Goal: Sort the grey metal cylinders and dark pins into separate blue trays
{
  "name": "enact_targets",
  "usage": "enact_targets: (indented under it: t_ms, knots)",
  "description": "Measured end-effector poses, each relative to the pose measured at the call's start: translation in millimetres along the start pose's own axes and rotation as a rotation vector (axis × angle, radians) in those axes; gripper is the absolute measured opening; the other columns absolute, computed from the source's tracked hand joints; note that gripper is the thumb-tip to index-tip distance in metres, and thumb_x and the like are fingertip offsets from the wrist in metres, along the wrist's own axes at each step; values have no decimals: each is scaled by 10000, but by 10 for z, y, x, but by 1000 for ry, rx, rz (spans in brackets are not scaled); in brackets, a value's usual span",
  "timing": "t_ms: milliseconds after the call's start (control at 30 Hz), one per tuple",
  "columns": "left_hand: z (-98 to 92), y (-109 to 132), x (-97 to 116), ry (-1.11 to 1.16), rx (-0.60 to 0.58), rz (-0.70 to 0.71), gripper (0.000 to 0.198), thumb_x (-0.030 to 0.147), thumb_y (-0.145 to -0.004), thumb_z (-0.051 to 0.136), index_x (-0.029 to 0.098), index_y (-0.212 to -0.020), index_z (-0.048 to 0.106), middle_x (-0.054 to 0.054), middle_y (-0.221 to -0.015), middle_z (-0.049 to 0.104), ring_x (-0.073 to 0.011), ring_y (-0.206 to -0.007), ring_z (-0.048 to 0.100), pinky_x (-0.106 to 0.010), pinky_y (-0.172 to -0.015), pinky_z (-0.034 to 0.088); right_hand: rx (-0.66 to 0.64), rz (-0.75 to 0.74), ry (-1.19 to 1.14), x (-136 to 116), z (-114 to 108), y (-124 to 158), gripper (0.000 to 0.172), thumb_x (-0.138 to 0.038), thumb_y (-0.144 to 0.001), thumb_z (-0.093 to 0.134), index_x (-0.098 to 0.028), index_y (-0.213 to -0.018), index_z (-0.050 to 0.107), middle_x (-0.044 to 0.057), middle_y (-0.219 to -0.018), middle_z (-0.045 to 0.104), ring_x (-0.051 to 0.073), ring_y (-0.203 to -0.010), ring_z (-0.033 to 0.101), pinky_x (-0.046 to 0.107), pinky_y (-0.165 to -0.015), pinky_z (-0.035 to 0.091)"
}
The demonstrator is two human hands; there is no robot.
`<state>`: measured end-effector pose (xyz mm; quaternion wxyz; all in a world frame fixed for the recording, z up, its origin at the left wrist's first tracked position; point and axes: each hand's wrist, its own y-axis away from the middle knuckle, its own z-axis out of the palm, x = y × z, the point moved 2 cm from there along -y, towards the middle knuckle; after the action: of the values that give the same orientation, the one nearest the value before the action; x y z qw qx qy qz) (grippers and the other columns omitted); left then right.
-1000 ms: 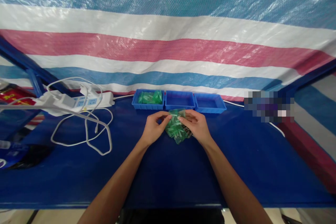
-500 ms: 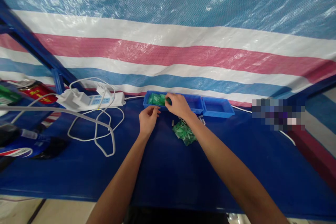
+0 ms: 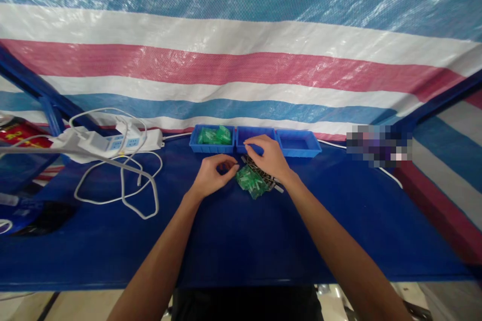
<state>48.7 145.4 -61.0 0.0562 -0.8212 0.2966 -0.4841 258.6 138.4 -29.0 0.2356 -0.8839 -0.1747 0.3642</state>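
Green small pieces [image 3: 251,183], seemingly bagged or translucent, lie in a pile on the blue table. Small metal pieces [image 3: 278,188] lie beside and behind them, partly under my right hand. My left hand [image 3: 213,175] is at the pile's left edge, its fingers curved and apart with nothing visible between them. Above the back of the pile, my right hand [image 3: 266,155] is curved with its fingertips apart, in front of the middle blue bin [image 3: 241,149]. More green pieces [image 3: 214,135] fill the left blue bin [image 3: 211,149]. The right blue bin [image 3: 299,152] stands alongside.
A white power strip [image 3: 152,138] with plugged-in adapters and looped white cables [image 3: 122,200] lies to the left. A red can [image 3: 22,133] and a dark bottle [image 3: 33,218] stand or lie at the far left. A striped sheet [image 3: 233,67] hangs behind the table [image 3: 241,241].
My right hand has left the left bin and come back over the pile. My left hand has moved nearer the pile, its fingers wider apart. The view has shifted somewhat to the right.
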Motion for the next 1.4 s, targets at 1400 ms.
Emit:
enact_targets:
  t_ms: [1400]
  knots:
    - [129,-58,98,574,180,-324,355,495,-798,826,162,-923,826,-47,-744,758,-154,-606,642,-285,-613,566,64,555,-778,-124,194,595,332,-465,-788,852,-244,-1029,804,57,-970,817,234,-798,780,376,-735,676]
